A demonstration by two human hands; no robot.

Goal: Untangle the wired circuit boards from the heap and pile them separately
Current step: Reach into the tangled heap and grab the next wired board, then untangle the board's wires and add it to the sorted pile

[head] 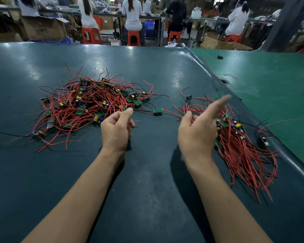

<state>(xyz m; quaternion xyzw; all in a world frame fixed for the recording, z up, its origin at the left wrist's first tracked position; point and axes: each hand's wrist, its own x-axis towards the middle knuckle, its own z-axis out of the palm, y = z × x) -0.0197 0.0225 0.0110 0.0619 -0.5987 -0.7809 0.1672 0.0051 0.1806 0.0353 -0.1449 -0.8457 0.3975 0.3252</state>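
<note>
Both hands hover over the dark table (147, 172) at mid-frame: the left hand (115, 128) is curled at the near edge of the heap (89, 104), seemingly pinching a red wire there, though the grip itself is hard to make out, while the right hand (198, 130) is blurred, fingers stretched out and holding nothing. That tangled heap of boards and red wires spreads to the upper left of the left hand. A sorted pile (244, 151) lies just right of the right hand, and one board (158, 111) sits between the two hands, slightly above them.
</note>
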